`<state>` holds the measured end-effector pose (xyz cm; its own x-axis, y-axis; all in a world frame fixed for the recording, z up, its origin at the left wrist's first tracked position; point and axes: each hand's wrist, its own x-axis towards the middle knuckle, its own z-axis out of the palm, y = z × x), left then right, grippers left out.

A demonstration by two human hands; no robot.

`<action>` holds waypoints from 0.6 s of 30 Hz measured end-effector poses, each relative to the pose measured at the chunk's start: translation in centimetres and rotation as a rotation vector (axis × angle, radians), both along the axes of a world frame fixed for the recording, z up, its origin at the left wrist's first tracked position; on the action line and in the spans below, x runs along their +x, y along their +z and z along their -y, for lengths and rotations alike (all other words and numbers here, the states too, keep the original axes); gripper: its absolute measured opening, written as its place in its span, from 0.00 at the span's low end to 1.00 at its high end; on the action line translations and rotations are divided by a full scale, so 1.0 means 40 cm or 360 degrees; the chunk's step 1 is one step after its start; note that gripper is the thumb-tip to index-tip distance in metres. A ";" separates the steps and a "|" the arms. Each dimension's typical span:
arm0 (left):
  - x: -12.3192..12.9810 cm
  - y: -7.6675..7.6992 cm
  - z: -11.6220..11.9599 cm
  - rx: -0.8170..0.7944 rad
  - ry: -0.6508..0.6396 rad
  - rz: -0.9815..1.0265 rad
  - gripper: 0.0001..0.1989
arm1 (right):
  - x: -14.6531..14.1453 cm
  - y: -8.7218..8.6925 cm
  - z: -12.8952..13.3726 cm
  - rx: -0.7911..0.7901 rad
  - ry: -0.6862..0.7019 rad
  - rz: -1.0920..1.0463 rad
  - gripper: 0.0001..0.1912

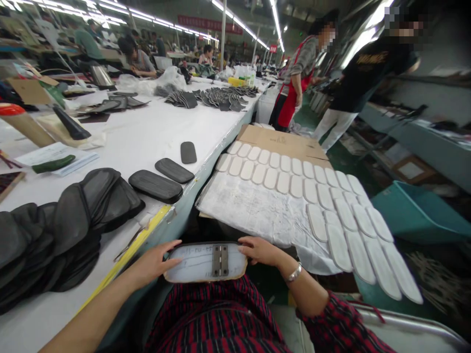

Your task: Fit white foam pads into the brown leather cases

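A translucent white oval template point(195, 263) with a metal hinge point(220, 261) and pencil marks lies across my lap, with a dark edge showing along its far side. My left hand point(162, 262) grips its left end, thumb on top and fingers at the far rim. At the opposite end, my right hand point(259, 251) pinches the upper right corner. Left of me on the white table are a heap of dark grey oval pieces point(73, 211), a small stack of dark ovals point(156, 185), and two single ones, a longer oval point(174, 170) and a small oval point(189, 152).
To the right, rows of pale oval pieces point(294, 184) lie on a covered board with cardboard point(279, 142) behind. A teal bin point(423, 211) stands beyond. A yellow strip point(125, 257) runs along the table edge. Two people stand ahead on the right; others sit further back.
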<state>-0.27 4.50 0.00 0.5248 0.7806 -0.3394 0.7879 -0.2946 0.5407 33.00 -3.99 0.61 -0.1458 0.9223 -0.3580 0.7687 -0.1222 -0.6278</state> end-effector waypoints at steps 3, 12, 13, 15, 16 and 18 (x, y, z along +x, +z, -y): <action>-0.025 -0.012 0.054 0.0456 -0.0019 0.0013 0.31 | 0.008 0.022 0.055 0.0409 -0.0252 -0.0090 0.19; 0.042 -0.029 0.153 0.0727 -0.0752 0.0010 0.14 | -0.112 0.025 0.149 0.0787 0.0587 0.0607 0.07; 0.046 -0.028 0.151 0.0705 -0.0760 -0.0008 0.15 | -0.112 0.026 0.141 0.0770 0.0577 0.0608 0.07; 0.047 -0.026 0.141 0.0699 -0.0758 -0.0009 0.15 | -0.104 0.035 0.118 0.0721 0.0541 0.0536 0.08; 0.046 -0.023 0.133 0.0741 -0.0723 0.0025 0.14 | -0.100 0.042 0.104 0.0718 0.0480 0.0503 0.09; 0.050 -0.013 0.106 0.0888 -0.0581 0.0178 0.13 | -0.097 0.053 0.070 0.0761 0.0261 0.0498 0.15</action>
<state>1.72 0.26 -0.52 0.7966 0.5893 0.1348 0.5332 -0.7900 0.3028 29.12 -6.78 2.72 -0.2544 0.9661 0.0429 0.9111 0.2543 -0.3245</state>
